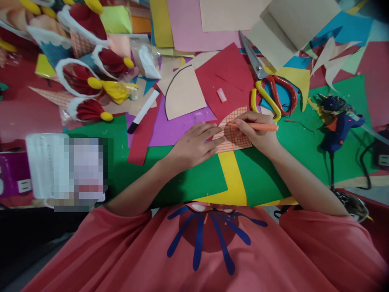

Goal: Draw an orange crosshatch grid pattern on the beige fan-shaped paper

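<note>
A fan-shaped piece of paper [238, 140] with an orange grid drawn on it lies before me on the coloured sheets. My left hand [199, 142] rests flat with fingers stretched over its left side. Fingers of my right hand [258, 129] are wrapped round an orange marker [266, 127], whose tip end is at the grid paper. Just beyond, a plain beige fan-shaped piece [187, 95] with a dark curved edge lies on purple paper [174, 132]. A small pale pink cap-like piece [221, 95] sits on the red paper [234, 65].
Large scissors [264, 77] with red and yellow handles lie beyond my right hand. A blue glue gun [338, 132] with a cable is at right. A white-and-black marker [143, 111] and several decorated paper cones [80, 79] are at left. Green sheets [194, 178] cover the near table.
</note>
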A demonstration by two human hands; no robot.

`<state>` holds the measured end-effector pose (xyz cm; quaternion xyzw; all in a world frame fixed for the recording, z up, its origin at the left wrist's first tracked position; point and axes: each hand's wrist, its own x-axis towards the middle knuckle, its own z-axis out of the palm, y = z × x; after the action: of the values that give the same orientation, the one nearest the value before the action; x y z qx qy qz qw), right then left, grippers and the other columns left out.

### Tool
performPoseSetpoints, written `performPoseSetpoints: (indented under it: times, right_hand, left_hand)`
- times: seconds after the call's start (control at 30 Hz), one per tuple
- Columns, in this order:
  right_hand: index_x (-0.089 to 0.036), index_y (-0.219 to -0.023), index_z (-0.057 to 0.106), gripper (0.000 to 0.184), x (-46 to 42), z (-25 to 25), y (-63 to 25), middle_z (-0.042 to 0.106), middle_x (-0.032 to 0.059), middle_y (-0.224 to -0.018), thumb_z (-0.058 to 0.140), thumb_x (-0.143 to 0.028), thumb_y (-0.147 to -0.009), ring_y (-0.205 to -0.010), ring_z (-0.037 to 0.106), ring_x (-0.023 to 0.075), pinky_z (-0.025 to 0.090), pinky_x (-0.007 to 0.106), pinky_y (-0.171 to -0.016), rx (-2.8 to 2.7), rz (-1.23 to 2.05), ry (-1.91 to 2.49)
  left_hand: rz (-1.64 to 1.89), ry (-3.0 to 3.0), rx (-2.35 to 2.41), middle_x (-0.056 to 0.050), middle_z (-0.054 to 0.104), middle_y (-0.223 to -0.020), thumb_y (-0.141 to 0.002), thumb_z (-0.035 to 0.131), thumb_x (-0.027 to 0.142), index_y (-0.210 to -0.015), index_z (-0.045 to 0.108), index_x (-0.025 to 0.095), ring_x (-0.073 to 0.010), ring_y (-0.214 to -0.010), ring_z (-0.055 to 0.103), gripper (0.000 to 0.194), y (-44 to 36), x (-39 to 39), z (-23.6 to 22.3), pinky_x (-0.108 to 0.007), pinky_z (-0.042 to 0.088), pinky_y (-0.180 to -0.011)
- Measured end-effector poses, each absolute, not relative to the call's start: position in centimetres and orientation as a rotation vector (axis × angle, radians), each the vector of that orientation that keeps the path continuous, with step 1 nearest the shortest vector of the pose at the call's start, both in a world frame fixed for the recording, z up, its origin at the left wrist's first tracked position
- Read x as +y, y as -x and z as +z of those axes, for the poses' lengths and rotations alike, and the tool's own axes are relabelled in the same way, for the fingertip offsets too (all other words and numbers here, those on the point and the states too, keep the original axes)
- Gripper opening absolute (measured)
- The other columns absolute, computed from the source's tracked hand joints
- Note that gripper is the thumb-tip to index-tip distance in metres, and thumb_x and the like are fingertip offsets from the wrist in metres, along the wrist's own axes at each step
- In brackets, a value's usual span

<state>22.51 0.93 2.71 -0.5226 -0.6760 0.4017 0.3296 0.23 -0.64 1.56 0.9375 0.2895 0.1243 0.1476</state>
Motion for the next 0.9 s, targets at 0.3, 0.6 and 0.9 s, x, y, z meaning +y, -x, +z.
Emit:
performPoseSetpoints:
  times: [0.3, 0.6, 0.9]
  right_hand:
    - [-0.016, -0.072, 0.069, 0.021, 0.91, 2.73, -22.47, 0.071, 0.004, -0.072, 0.058, -0.032, -0.082, -0.065, 0.064, 0.0138, 0.047, 0.025, -0.058, -1.742, 1.095, 1.342]
    - [-0.019, -0.07, 0.068, 0.019, 0.46, 2.85, -22.93, 0.063, -0.0002, -0.059, 0.059, -0.031, -0.082, -0.053, 0.057, 0.0115, 0.045, 0.025, -0.052, -1.508, 1.022, 1.333]
    - [-0.016, -0.075, 0.067, 0.02, 0.86, 2.87, -22.56, 0.067, 0.0022, -0.071, 0.057, -0.031, -0.084, -0.064, 0.06, 0.0122, 0.047, 0.024, -0.06, -1.746, 1.035, 1.369]
  left_hand:
    - [0.393, -2.715, 0.814, -0.012, 0.056, -0.13, -0.094, 0.049, 0.024, -0.122, 0.058, 0.017, -0.028, -0.123, 0.048, 0.03, -0.22, -0.62, 1.55, -0.048, 0.042, -0.102]
    - [0.373, -2.727, 0.824, -0.011, 0.055, -0.133, -0.095, 0.048, 0.026, -0.123, 0.057, 0.019, -0.0271, -0.126, 0.046, 0.031, -0.14, -0.61, 1.47, -0.047, 0.04, -0.104]
    - [0.286, -2.695, 0.931, -0.009, 0.049, -0.14, -0.095, 0.048, 0.029, -0.129, 0.052, 0.022, -0.0278, -0.133, 0.04, 0.036, -0.1, -0.55, 1.49, -0.048, 0.036, -0.108]
